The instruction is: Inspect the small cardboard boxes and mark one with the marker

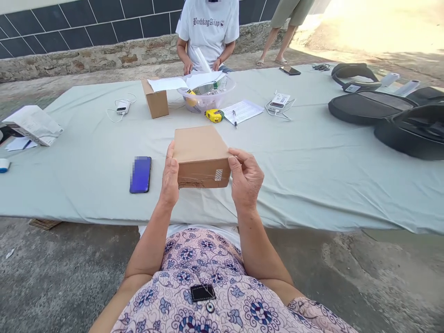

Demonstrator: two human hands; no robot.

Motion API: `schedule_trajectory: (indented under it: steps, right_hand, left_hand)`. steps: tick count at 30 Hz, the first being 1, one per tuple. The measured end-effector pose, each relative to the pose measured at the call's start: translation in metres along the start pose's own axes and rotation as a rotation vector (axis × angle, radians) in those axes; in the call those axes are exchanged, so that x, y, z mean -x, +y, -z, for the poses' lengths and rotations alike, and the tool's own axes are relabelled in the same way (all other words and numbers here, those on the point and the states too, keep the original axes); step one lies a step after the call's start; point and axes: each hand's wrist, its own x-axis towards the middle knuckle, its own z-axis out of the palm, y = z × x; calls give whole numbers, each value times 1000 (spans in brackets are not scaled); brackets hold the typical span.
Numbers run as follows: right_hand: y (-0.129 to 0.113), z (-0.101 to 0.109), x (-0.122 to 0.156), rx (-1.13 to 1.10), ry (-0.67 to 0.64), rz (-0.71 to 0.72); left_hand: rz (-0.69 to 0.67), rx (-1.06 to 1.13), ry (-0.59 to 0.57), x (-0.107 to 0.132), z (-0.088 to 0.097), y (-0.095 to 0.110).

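A closed brown cardboard box is held between my two hands above the near part of the table. My left hand presses its palm and fingers along the left side. On the right, my right hand grips the upper edge, with the thumb on the near face and the fingers curled at the side. That near face carries a small white printed label and some dark marks low on the left. The box's underside is hidden. A phone with a lit blue screen lies left of my left hand.
Past the box are a yellow tape measure, a pen on a paper sheet, a plastic basin and another cardboard box. Two white power banks with cables flank them. Black cases lie right. A person sits opposite.
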Motion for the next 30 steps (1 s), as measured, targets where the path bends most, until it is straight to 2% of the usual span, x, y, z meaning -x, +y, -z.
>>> schedule_trajectory:
  steps: [4,10,15,20,27,30]
  right_hand:
    - [-3,0,0,-35,14,13]
    - [-8,-1,1,-2,-19,16]
    - [-4,0,-1,-58,-100,14]
    - [2,3,-3,-119,-197,-7]
    - [11,14,-8,-188,-424,28]
    - [12,16,-8,-209,-474,36]
  left_hand:
    - [-36,-82,31,2,1,0]
    - [-22,-124,162,1,-3,-2]
    - [7,-90,211,-3,-2,0]
    - [53,-91,203,-5,3,2]
    - [90,-82,214,-8,8,8]
    - [115,-48,222,-8,8,10]
